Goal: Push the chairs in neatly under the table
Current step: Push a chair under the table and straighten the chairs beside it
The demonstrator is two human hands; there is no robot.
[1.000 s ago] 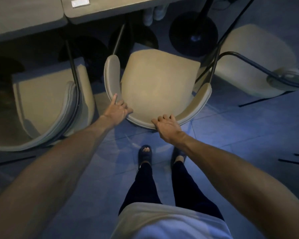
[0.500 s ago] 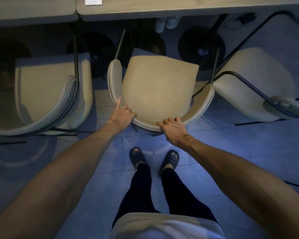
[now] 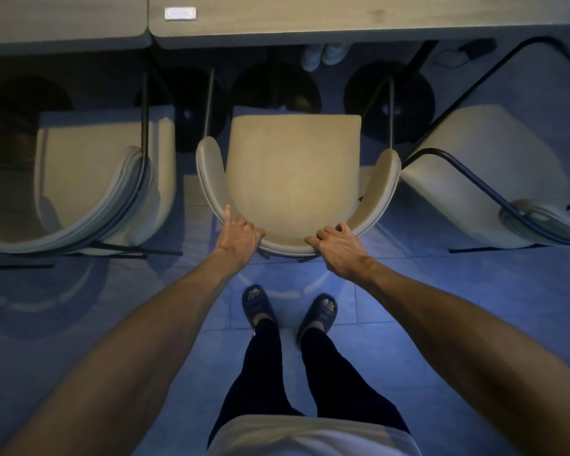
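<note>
Middle chair (image 3: 293, 172) squared up since earlier, gripped at backrest by left hand (image 3: 239, 236) and right hand (image 3: 338, 246); seat not yet under tabletop (image 3: 343, 21).

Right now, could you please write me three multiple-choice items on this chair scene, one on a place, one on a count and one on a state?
1. Where do both hands rest?
A. on the tabletop
B. on the curved back of the middle chair
C. on the right chair's frame

2. How many beige chairs show?
A. one
B. three
C. five

3. How does the right chair stand?
A. square to the table
B. turned at an angle
C. tipped over on the floor

Answers:
1 B: the left hand and right hand grip the middle chair.
2 B: left chair, middle, right chair.
3 B: it sits askew to the table.
</note>
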